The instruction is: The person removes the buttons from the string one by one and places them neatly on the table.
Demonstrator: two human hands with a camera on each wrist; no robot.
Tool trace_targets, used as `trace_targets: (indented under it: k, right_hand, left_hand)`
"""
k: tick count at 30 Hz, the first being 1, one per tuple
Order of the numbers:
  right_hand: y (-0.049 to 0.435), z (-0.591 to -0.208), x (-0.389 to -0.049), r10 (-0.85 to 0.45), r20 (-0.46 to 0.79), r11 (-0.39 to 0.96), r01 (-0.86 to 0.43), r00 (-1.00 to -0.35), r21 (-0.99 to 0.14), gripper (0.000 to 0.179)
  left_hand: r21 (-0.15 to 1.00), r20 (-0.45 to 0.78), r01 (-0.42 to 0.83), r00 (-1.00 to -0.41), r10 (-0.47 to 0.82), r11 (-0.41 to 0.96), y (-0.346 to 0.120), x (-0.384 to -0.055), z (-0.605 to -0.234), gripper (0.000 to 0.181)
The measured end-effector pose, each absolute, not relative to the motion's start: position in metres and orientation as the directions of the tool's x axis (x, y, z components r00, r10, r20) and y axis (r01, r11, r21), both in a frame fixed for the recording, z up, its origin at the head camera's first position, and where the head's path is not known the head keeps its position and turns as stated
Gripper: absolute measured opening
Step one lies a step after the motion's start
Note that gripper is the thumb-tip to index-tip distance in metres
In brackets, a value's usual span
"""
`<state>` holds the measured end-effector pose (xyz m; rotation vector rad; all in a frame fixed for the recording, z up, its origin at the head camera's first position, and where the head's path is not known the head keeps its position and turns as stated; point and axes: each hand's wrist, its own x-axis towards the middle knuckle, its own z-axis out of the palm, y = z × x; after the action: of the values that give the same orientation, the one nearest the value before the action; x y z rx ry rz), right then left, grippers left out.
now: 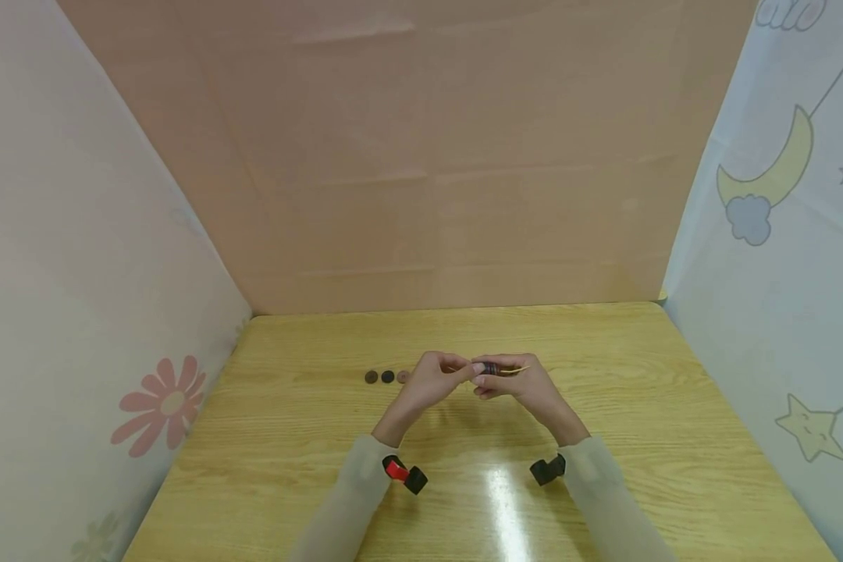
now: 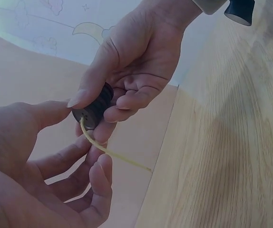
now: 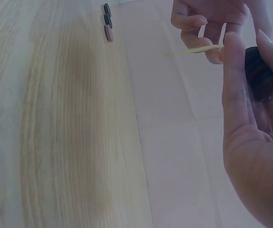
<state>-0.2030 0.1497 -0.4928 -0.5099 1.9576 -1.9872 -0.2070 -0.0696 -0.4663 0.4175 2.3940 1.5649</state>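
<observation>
A short stack of dark buttons (image 2: 98,108), threaded on a yellow cord (image 2: 122,157), is held above the table between both hands. My right hand (image 1: 527,381) grips the stack, its thumb on one side and fingers on the other, seen also in the right wrist view. At the stack's left end, my left hand (image 1: 439,380) pinches the end button with thumb and index finger; its other fingers are loosely bent beside the cord. Small holes show in that button's face. From the stack's other end, the cord sticks out past the right palm.
Three loose buttons, a brown one (image 1: 371,377), a black one (image 1: 388,376) and a reddish one (image 1: 403,376), lie in a row on the wooden table (image 1: 288,453), left of the hands. A plain back panel (image 1: 457,156) and printed side panels surround the table.
</observation>
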Motion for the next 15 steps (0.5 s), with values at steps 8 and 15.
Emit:
trace_targets:
  k: [8,15]
  right_hand:
    - [0.1501,-0.4947,-0.2041,-0.452,0.004,0.006,-0.007,-0.892,-1.0,0.042]
    - [0.1482,-0.4933,-0.206,-0.442,-0.024,0.023,0.015,-0.897,-1.0,0.043]
  left_hand:
    - [0.917,-0.053,0.106,-0.923,0.38,0.385,-0.0706,-0.2089,-0.4685,0.027]
    - [0.922,-0.063,0.092,-0.922,0.381,0.376,-0.0724,-0.2115,-0.4685,0.027]
